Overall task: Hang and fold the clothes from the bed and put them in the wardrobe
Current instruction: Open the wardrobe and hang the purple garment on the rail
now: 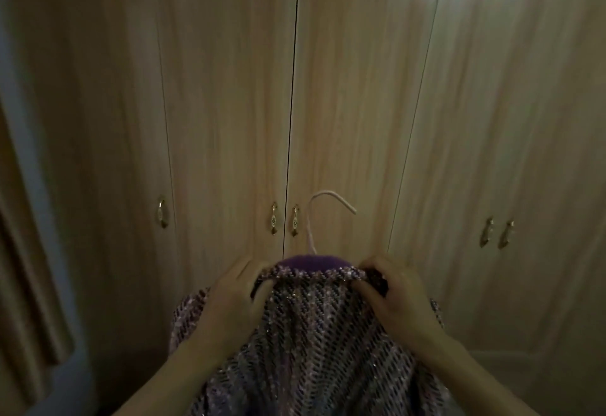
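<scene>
A purple sequinned garment [314,333] hangs on a hanger whose pale hook [323,207] sticks up above a purple padded neck [311,261]. My left hand [234,297] grips the garment's left shoulder at the neckline. At the right shoulder my right hand [390,291] grips the fabric, fingers curled over the edge. I hold the garment upright in front of the closed wooden wardrobe [229,104].
The wardrobe's doors are all shut, with small brass handles [273,218] at about hook height and two more handles [496,232] on the right. A pale wall and wooden door frame [29,251] stand at the left.
</scene>
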The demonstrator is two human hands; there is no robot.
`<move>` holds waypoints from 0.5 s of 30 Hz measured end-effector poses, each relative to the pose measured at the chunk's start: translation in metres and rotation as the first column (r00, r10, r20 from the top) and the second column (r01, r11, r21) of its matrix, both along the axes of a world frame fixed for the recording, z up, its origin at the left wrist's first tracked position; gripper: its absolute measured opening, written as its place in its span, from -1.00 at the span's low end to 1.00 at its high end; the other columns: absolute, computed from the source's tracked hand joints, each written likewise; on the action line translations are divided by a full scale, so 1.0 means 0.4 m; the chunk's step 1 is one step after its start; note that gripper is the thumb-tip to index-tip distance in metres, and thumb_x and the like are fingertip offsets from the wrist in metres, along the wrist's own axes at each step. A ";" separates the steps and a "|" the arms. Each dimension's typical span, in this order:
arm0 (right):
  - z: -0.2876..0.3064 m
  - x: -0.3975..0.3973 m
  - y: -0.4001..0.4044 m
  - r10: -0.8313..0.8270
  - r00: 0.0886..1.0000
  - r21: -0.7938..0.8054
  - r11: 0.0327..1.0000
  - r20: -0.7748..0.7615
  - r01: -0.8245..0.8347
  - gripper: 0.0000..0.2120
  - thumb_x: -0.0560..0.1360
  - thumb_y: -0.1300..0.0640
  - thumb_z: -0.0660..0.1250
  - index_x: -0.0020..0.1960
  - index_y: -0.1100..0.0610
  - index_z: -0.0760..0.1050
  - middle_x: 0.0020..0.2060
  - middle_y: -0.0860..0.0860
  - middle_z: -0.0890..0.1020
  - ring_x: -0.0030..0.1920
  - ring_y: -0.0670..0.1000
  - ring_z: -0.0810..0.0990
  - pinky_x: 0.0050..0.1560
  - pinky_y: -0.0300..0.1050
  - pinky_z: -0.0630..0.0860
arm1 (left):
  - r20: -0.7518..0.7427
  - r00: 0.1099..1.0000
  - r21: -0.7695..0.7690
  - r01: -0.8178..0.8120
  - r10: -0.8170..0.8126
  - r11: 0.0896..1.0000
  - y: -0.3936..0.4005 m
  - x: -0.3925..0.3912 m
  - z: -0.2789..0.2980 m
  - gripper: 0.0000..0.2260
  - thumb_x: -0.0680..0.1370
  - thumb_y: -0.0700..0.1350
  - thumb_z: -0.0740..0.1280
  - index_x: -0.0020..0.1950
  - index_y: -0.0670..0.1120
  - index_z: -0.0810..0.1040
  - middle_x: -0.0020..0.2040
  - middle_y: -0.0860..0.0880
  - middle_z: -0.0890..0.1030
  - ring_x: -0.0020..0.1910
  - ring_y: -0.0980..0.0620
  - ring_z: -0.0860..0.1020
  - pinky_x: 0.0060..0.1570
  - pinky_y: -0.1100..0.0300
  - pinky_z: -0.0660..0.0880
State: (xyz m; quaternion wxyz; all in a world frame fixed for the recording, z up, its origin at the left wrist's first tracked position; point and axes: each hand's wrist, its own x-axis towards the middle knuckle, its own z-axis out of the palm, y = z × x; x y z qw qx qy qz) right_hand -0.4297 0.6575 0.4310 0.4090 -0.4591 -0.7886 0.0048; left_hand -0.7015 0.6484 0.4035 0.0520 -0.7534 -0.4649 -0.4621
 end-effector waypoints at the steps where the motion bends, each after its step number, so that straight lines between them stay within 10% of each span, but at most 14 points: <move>1: -0.007 -0.025 0.030 0.006 1.000 -0.015 1.000 0.015 -0.006 -0.89 0.49 0.08 0.44 -0.02 -0.01 0.54 -0.16 -0.19 0.56 -0.14 -0.19 0.51 -0.13 -0.34 0.40 | -0.001 1.000 0.004 -0.018 0.018 1.000 0.028 -0.026 -0.010 -0.77 0.60 0.02 0.20 0.10 -0.07 0.57 -0.05 0.07 0.57 -0.08 0.17 0.49 -0.08 0.37 0.36; 8: -0.046 -0.143 0.264 0.149 0.975 -0.272 0.943 -0.166 -0.191 -0.56 0.42 -0.42 0.23 0.22 -0.25 0.43 0.04 -0.35 0.51 0.05 -0.28 0.51 -0.06 -0.43 0.43 | -0.049 0.994 0.044 -0.099 0.101 0.994 0.228 -0.174 -0.075 -0.77 0.58 0.01 0.17 0.05 -0.06 0.56 -0.09 0.16 0.44 -0.15 0.23 0.38 -0.17 0.35 0.26; 15: -0.084 -0.211 0.643 0.129 0.938 -0.341 0.909 -0.321 -0.241 -0.71 0.58 -0.16 0.22 0.25 -0.08 0.45 0.08 -0.20 0.53 0.07 -0.25 0.49 0.09 -0.25 0.47 | -0.088 0.975 0.105 -0.197 0.206 0.975 0.405 -0.243 -0.113 -0.73 0.58 0.04 0.19 -0.01 -0.12 0.57 -0.17 0.07 0.47 -0.19 0.06 0.44 -0.22 0.29 0.23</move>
